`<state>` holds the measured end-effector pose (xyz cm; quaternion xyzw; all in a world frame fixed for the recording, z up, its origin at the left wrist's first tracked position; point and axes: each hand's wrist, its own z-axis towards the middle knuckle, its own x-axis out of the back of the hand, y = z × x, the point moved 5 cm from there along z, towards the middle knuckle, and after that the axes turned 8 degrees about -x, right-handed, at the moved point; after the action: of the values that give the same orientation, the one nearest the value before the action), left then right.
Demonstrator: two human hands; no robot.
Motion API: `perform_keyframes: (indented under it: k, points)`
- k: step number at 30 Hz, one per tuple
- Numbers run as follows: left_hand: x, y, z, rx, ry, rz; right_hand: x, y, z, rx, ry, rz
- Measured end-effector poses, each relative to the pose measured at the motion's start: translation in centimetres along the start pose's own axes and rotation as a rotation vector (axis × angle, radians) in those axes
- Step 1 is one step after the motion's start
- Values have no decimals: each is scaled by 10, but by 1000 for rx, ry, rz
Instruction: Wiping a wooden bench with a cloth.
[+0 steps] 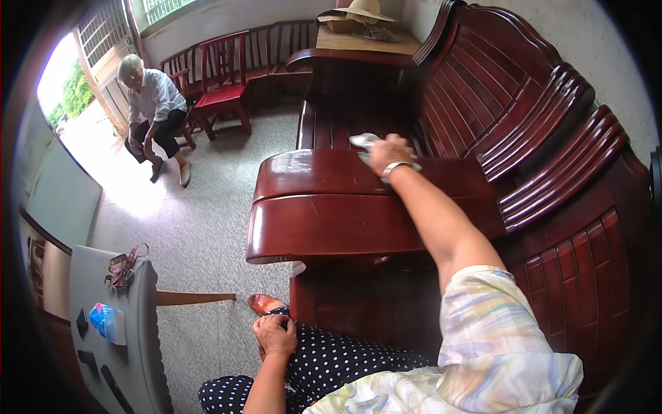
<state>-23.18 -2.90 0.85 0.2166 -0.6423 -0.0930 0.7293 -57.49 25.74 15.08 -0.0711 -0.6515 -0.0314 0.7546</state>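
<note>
My right hand (391, 154) holds a crumpled whitish cloth (365, 140) against the far armrest (331, 171) of the dark red wooden furniture. A bit of green shows at the cloth's edge, and a pale band circles the wrist. Two broad glossy armrests lie side by side under my right forearm; the nearer one (331, 225) bears light scratches. My left hand (275, 334) rests on my knee, over polka-dot trousers, its fingers curled down. Whether anything is under those fingers cannot be seen.
At the left, a grey padded seat (139, 321) bears a blue packet (107, 322), a patterned strap (121, 269) and several dark items. Another person (155, 98) sits bent forward near the open doorway, beside a red wooden chair (222, 93). A straw hat (362, 10) lies on a wooden surface behind.
</note>
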Motion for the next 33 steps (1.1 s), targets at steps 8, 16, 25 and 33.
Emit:
perform_keyframes:
  k: [8, 16, 25, 33]
  points:
    - [-3, -2, 2, -4, 4, 7, -6, 221, 6, -141, 181, -171]
    - [0, 0, 2, 8, -31, 16, -19, 193, -14, -254, 275, -101]
    - [-3, -1, 3, -2, -32, -14, -18, 54, -57, 205, 272, 180]
    - [-1, 0, 2, -27, 8, -34, 8, -123, -88, 626, 192, 400]
